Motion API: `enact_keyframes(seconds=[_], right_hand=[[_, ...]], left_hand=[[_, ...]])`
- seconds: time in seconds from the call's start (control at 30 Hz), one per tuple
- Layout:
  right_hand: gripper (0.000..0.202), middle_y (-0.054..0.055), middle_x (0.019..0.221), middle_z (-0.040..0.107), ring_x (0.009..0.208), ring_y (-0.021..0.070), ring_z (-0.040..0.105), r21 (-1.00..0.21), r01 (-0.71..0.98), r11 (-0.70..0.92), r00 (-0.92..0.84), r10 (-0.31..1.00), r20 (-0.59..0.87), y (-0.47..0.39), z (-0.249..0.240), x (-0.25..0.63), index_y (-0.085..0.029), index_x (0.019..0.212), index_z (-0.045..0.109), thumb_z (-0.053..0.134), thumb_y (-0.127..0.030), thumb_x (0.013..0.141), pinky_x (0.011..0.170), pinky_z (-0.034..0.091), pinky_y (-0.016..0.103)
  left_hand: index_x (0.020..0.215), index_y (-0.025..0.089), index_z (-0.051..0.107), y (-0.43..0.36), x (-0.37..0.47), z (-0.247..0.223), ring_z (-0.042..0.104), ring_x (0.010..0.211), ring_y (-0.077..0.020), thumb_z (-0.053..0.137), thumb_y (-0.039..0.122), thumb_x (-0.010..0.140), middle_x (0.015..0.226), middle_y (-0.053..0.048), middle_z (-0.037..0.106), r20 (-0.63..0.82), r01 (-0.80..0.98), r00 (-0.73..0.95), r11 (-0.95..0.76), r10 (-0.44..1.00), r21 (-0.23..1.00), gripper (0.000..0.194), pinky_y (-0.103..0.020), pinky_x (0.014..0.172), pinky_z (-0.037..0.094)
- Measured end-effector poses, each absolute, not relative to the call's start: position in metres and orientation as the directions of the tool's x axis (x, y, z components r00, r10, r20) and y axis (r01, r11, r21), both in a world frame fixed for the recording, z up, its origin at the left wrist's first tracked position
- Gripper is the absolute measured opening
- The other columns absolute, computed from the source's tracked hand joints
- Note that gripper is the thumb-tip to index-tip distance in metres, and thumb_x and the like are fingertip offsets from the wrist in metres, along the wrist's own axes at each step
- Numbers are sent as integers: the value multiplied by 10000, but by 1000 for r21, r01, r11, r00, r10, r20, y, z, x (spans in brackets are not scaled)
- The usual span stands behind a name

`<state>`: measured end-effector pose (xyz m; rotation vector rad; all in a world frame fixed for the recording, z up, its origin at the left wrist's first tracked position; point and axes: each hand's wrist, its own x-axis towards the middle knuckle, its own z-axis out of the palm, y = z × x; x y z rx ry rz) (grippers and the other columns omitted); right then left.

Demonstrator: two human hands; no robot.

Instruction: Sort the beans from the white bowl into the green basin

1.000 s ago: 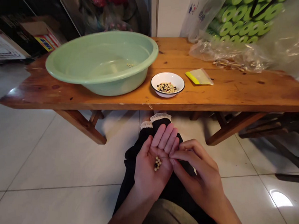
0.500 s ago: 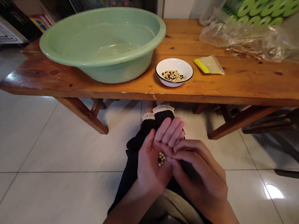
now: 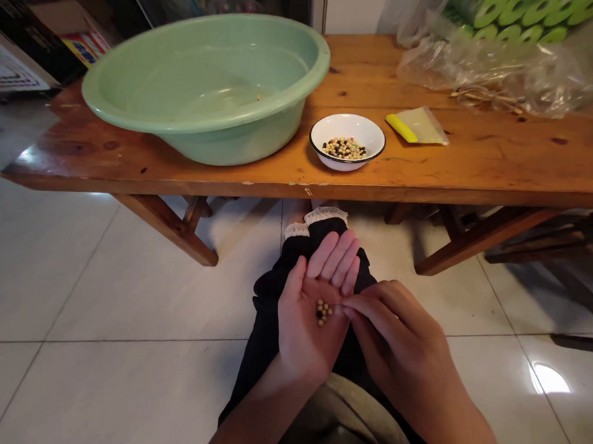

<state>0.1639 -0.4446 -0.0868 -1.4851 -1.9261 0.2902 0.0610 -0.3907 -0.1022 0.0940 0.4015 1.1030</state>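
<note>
My left hand (image 3: 311, 322) lies palm up and slightly cupped, its fingers stretched out, over my lap. A small pile of beads (image 3: 323, 312), mostly cream with some black, rests in its palm. My right hand (image 3: 400, 333) is closed in a pinch, thumb against index finger, at the right edge of the left palm beside the beads. What the pinch holds is too small to make out. Beyond the hands, a white bowl (image 3: 348, 127) with a black rim stands on the wooden table (image 3: 258, 188), holding many cream, black and a few coloured beads (image 3: 344, 148).
A large green basin (image 3: 231, 132) stands left of the bowl. To the right lies a small clear packet (image 3: 423, 126) with a yellow end. Farther back right are clear plastic wrapping (image 3: 497, 77) and green rolls (image 3: 526, 12). A table leg (image 3: 169, 232) slants down at the left.
My right hand has drawn slightly right and its other fingers have curled in more. The left palm still carries the beads. The whole view has shifted a little.
</note>
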Motion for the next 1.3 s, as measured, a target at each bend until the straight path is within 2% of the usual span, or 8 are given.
enact_keyframes(seconds=[0.2, 0.37, 0.53, 0.67, 0.8, 0.9, 1.03, 1.3], right_hand=[[152, 24, 858, 616, 791, 140, 567, -799, 571, 192, -56, 979, 195, -441, -100, 170, -219, 1000, 607, 498, -156, 914, 690, 480, 276], [112, -2, 829, 642, 723, 110, 583, -985, 165, -47, 100, 995, -30, -439, -116, 175, -244, 955, 665, 636, -257, 848, 652, 492, 226], [194, -16, 761, 588, 655, 81, 517, -947, -293, -132, 4, 990, -139, -439, -120, 175, -260, 1025, 687, 660, -284, 835, 588, 443, 213], [86, -23, 674, 529, 625, 90, 487, -876, -460, -143, -70, 990, -124, -420, -103, 182, -213, 878, 682, 626, -268, 845, 578, 418, 246], [109, -36, 631, 510, 586, 77, 485, -943, -305, 137, 92, 989, 114, -354, -65, 200, -174, 792, 622, 525, -136, 825, 573, 392, 245], [102, -53, 609, 521, 566, 56, 508, -887, 122, 446, 250, 851, 462, -289, -43, 210, -159, 732, 581, 521, -97, 785, 581, 383, 225], [114, -21, 622, 592, 594, 112, 581, -724, 578, 375, 211, 789, 577, -231, -46, 215, -165, 721, 589, 503, -140, 792, 631, 460, 271], [142, 35, 733, 707, 706, 210, 610, -606, 722, 333, 117, 805, 582, -218, -72, 229, -192, 717, 712, 571, -181, 731, 793, 459, 405]], left_hand=[[1131, 155, 661, -389, 62, -106, 538, 1230, -144, 270, 338, 976, 1212, -57, 674, -341, -842, 361, 460, 868, 281, 459, -264, 1065, 384], [1171, 159, 633, -386, 61, -104, 528, 1242, -146, 221, 305, 979, 1233, -55, 661, -417, -842, 375, 492, 828, 219, 477, -291, 1065, 395], [1262, 204, 574, -381, 57, -106, 564, 1202, -142, 187, 273, 981, 1247, -34, 655, -431, -864, 401, 490, 808, 114, 482, -311, 1023, 445], [1332, 276, 508, -379, 51, -108, 554, 1217, -167, 175, 273, 984, 1296, -12, 623, -431, -879, 382, 466, 817, 105, 482, -387, 1064, 411], [1269, 290, 569, -380, 44, -107, 578, 1187, -167, 201, 266, 988, 1260, 1, 647, -422, -906, 348, 417, 837, 80, 464, -431, 1099, 372], [1184, 256, 632, -381, 39, -107, 599, 1159, -163, 220, 254, 988, 1205, -2, 679, -405, -919, 345, 393, 847, 39, 455, -440, 1109, 362], [1131, 224, 658, -381, 32, -108, 624, 1120, -167, 220, 246, 990, 1162, -8, 701, -397, -930, 333, 367, 855, 11, 461, -462, 1117, 347], [1115, 208, 661, -373, 34, -108, 654, 1066, -188, 257, 249, 988, 1111, -19, 723, -420, -919, 361, 394, 833, -9, 426, -490, 1064, 407]])
